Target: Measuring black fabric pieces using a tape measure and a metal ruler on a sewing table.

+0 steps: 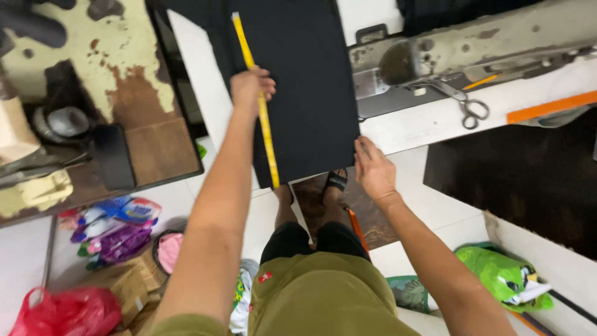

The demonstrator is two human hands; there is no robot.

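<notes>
Seen from the head camera, a black fabric piece [305, 93] lies flat on a white surface [435, 121], its near edge hanging just over the surface's front edge. Across the fabric runs a yellow measuring tape [258, 102], lengthwise, left of the fabric's middle. The left hand [250, 88] presses down on the tape partway along it, fingers curled over it, pinning it to the fabric. The right hand [373, 168] lies open and flat at the fabric's near right corner, fingertips touching the cloth edge. Right of the fabric stands a worn sewing machine [472, 46], with scissors [466, 106] lying on the surface just before it.
</notes>
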